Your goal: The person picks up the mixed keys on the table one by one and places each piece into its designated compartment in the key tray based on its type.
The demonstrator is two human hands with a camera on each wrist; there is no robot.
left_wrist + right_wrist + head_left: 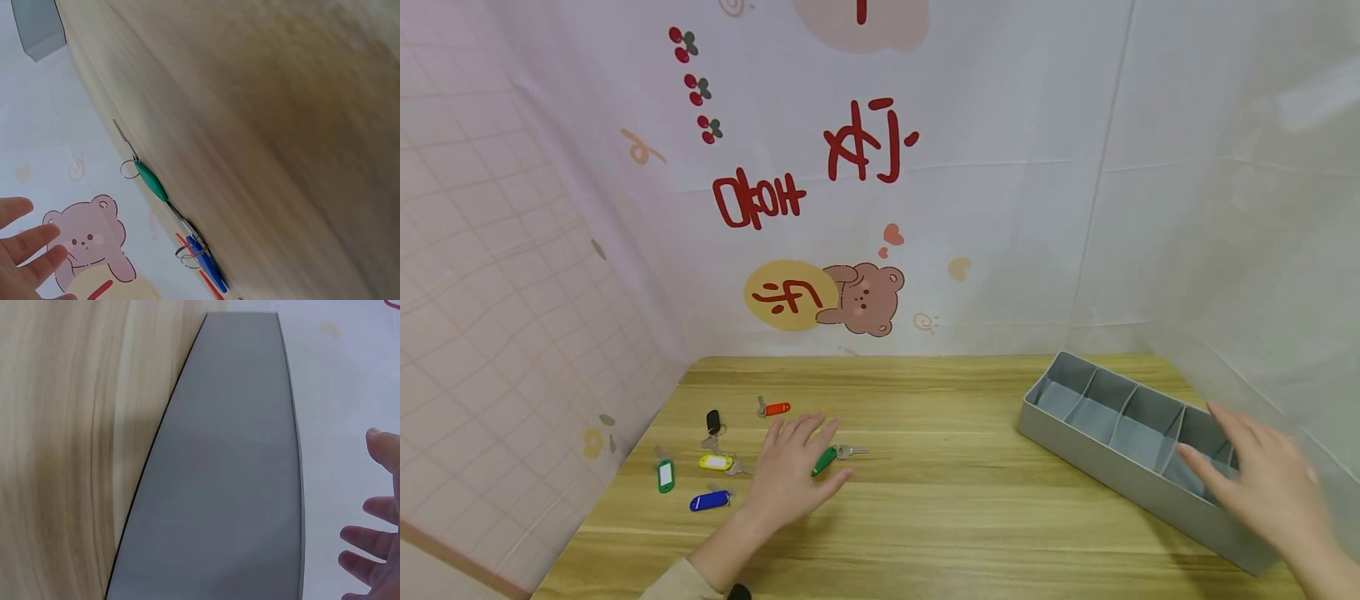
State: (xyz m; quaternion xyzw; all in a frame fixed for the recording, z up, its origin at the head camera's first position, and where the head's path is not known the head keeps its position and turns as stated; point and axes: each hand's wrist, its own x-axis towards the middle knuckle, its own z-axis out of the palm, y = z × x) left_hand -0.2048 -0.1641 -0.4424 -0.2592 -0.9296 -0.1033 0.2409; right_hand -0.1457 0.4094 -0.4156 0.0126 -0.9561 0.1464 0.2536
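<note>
My left hand [793,471] hovers over the left half of the table with fingers spread, holding nothing. Partly behind its thumb and fingers lies a key with a green tag [824,460]; the left wrist view shows this green tag [151,181] and its ring beyond the fingers. To that hand's left are keys with a yellow tag [716,462], a blue tag [711,501] and a white-labelled green tag [666,476]. Over the near end of a grey divided box [1097,450], my right hand [1273,479] is loosely spread and grips nothing, hiding some compartments.
Farther back lie a key with an orange-red tag [777,409] and one with a black head [713,421]. The wooden table [940,500] meets a printed white cloth [1000,208] behind it. More cloth hangs at both sides, close to the box on the right.
</note>
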